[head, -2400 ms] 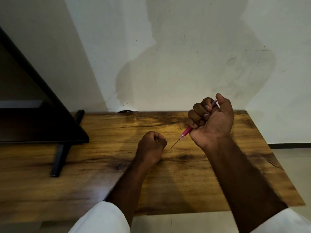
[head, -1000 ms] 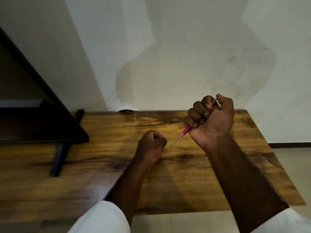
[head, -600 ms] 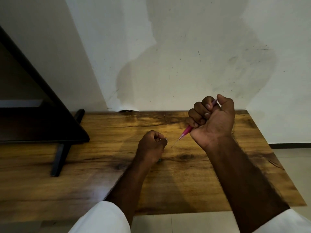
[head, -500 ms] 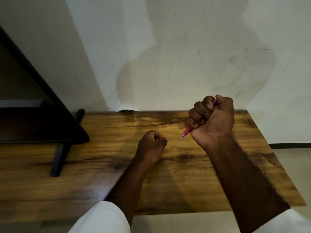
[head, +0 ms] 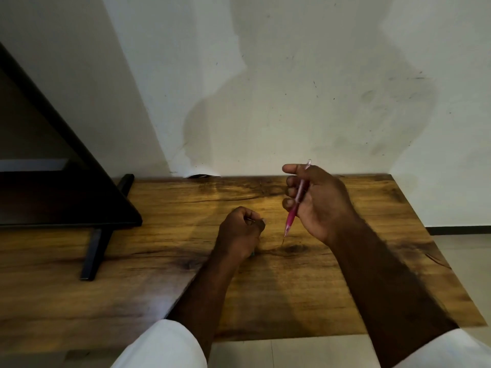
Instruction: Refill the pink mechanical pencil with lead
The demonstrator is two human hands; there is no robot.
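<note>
My right hand [head: 321, 200] holds the pink mechanical pencil [head: 295, 205] loosely across its half-uncurled fingers. The pencil stands nearly upright, tip down just above the wooden table [head: 345, 274], its clear cap end sticking up past my thumb. A thin lead shows at the tip. My left hand [head: 239, 232] rests as a fist on the table just left of the pencil tip. It pinches something small and thin between thumb and forefinger; what it is cannot be told. A bit of green shows under the fist.
A black screen on a slanted black stand [head: 98, 243] fills the table's left side. A white wall [head: 292, 88] rises right behind the table. The table's right edge drops to a tiled floor [head: 465, 251].
My right hand has opened from a tight fist into a loose hold. The pencil has swung from a slant to nearly upright, tip lower. My left hand has stayed put.
</note>
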